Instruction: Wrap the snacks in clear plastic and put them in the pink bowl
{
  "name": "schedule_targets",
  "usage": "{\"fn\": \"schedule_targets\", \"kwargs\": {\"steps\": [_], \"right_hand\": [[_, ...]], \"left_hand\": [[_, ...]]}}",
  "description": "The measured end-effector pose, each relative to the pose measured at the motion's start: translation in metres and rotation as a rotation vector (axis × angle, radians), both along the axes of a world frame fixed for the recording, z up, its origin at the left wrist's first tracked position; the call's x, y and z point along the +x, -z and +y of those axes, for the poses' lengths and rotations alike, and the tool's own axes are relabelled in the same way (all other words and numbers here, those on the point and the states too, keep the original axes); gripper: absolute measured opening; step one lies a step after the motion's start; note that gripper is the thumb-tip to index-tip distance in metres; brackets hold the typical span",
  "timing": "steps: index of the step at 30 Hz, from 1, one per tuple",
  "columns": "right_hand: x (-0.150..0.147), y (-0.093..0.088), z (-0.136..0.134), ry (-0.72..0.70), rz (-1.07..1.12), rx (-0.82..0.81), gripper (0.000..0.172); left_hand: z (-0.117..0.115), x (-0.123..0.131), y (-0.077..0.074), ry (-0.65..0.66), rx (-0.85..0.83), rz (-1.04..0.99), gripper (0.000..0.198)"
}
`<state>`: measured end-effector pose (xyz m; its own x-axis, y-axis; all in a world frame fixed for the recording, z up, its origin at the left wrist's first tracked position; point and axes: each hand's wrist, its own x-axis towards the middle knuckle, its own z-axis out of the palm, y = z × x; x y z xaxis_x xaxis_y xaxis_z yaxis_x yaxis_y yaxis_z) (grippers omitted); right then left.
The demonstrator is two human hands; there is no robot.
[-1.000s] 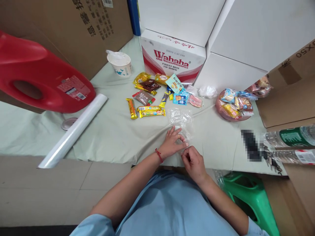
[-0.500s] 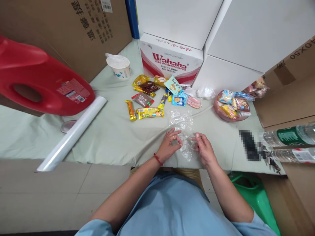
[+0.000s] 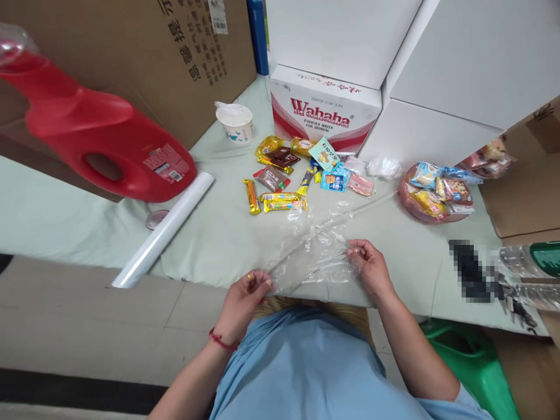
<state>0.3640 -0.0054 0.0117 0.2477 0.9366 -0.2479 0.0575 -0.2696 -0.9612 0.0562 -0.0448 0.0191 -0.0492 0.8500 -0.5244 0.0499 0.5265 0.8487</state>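
A clear plastic bag [image 3: 312,256] is spread out near the table's front edge, crinkled and see-through. My left hand [image 3: 247,294] pinches its left near corner between thumb and fingers. On the other side, my right hand [image 3: 370,265] grips the bag's right edge, fingers curled. Just beyond the bag lie wrapped snack bars [image 3: 285,204], a brown snack packet [image 3: 272,178], a blue packet [image 3: 333,181] and a pink packet [image 3: 361,185]. A light green packet [image 3: 324,153] rests on others at the back of the pile.
At the left stand a big red jug [image 3: 109,140] and a white roll [image 3: 166,227]. A paper cup [image 3: 236,123] and a Wahaha carton [image 3: 326,111] are behind. To the right are a pink bowl of snacks [image 3: 409,204], keys [image 3: 518,309] and plastic bottles [image 3: 516,259].
My hands have moved apart, the left one going left and nearer to me. Between them the bag has been pulled wider. The camera view has shifted slightly left.
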Motion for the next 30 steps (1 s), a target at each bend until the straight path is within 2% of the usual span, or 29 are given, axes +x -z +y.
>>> {"fn": "schedule_targets", "kwargs": {"steps": [2, 3, 6, 7, 8, 9, 11, 12, 15, 17, 19, 22, 24, 25, 26, 28, 30], "right_hand": [[-0.005, 0.0, -0.004, -0.049, -0.053, 0.008, 0.037], [-0.007, -0.001, -0.005, -0.067, -0.088, 0.013, 0.035], [-0.008, -0.005, -0.007, -0.118, -0.193, 0.031, 0.034], [-0.008, -0.007, -0.007, -0.136, -0.218, 0.041, 0.034], [-0.008, -0.01, -0.006, -0.153, -0.239, 0.054, 0.034], [-0.007, -0.012, -0.006, -0.169, -0.26, 0.065, 0.035], [-0.004, -0.015, -0.007, -0.177, -0.301, 0.079, 0.036], [-0.002, -0.016, -0.008, -0.167, -0.322, 0.083, 0.037], [0.012, -0.014, -0.019, -0.088, -0.404, 0.073, 0.04], [0.03, -0.008, -0.031, -0.051, -0.449, 0.021, 0.045], [0.054, -0.005, -0.044, -0.046, -0.45, -0.048, 0.05], [0.082, -0.014, -0.053, 0.033, -0.526, -0.084, 0.05], [0.084, -0.029, -0.047, 0.117, -0.678, -0.027, 0.045], [0.077, -0.037, -0.039, 0.108, -0.748, 0.027, 0.043], [0.066, -0.044, -0.029, 0.05, -0.799, 0.096, 0.04], [0.033, -0.05, -0.005, -0.209, -0.847, 0.252, 0.038], [0.0, -0.044, 0.021, -0.468, -0.907, 0.375, 0.043]], "left_hand": [[-0.013, -0.012, -0.009, 0.054, 0.032, 0.152, 0.048], [-0.016, -0.017, -0.017, 0.039, 0.093, 0.28, 0.047], [-0.011, -0.021, -0.049, -0.081, 0.402, 0.726, 0.032], [-0.004, -0.017, -0.058, -0.081, 0.533, 0.809, 0.026], [0.005, -0.01, -0.065, -0.024, 0.678, 0.844, 0.021], [0.017, 0.0, -0.068, 0.094, 0.834, 0.846, 0.019], [0.044, 0.025, -0.061, 0.398, 1.0, 0.828, 0.024], [0.058, 0.037, -0.05, 0.52, 1.001, 0.855, 0.028], [0.091, 0.062, -0.008, 0.708, 0.817, 0.992, 0.045], [0.1, 0.067, 0.016, 0.735, 0.749, 1.051, 0.051], [0.1, 0.066, 0.03, 0.72, 0.738, 1.074, 0.055], [0.096, 0.063, 0.035, 0.683, 0.746, 1.073, 0.06], [0.094, 0.063, 0.034, 0.674, 0.749, 1.07, 0.062], [0.094, 0.065, 0.033, 0.67, 0.751, 1.071, 0.062], [0.093, 0.066, 0.033, 0.664, 0.752, 1.074, 0.062], [0.093, 0.068, 0.032, 0.652, 0.746, 1.077, 0.061], [0.093, 0.066, 0.03, 0.659, 0.739, 1.062, 0.061]]}}
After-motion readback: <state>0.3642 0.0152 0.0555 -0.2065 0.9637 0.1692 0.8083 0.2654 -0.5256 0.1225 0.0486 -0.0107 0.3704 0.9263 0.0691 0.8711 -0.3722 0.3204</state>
